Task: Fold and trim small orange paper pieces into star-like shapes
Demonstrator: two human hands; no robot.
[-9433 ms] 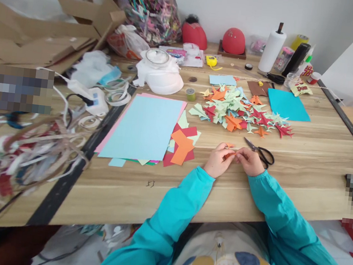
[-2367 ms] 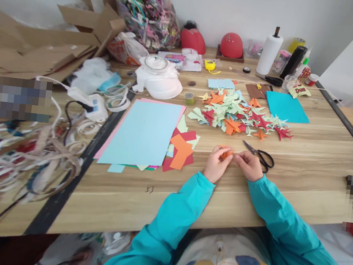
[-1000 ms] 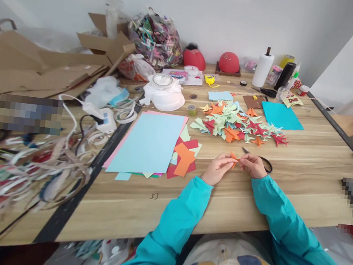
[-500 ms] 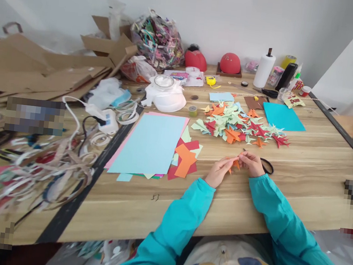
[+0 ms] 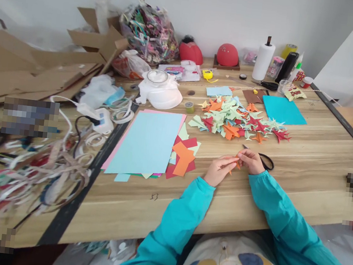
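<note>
Between my fingertips is a small orange piece of folded paper (image 5: 238, 165), its pointed ends showing below. My left hand (image 5: 218, 170) pinches it from the left, and my right hand (image 5: 251, 161) pinches the other side; fingers hide much of it. Partly behind my right hand lie black-handled scissors (image 5: 268, 162) on the table. Just beyond the hands spreads a pile of folded-paper pieces (image 5: 229, 117) in pale green, orange, red and blue. Left of my left hand are orange and red paper offcuts (image 5: 183, 159), beside a stack of coloured sheets (image 5: 146, 144) with light blue on top.
A turquoise sheet (image 5: 284, 110) lies right of the pile. Behind stand a white bottle (image 5: 263, 61), a red pincushion-like dome (image 5: 227, 55) and a yellow tape measure (image 5: 207, 74). Cords and strips (image 5: 64, 166), a power strip (image 5: 101, 119) and cardboard (image 5: 37, 65) crowd the left.
The view has shifted slightly. Both hands still pinch the orange folded paper, which has turned a little so that its points sit differently between the fingers.
</note>
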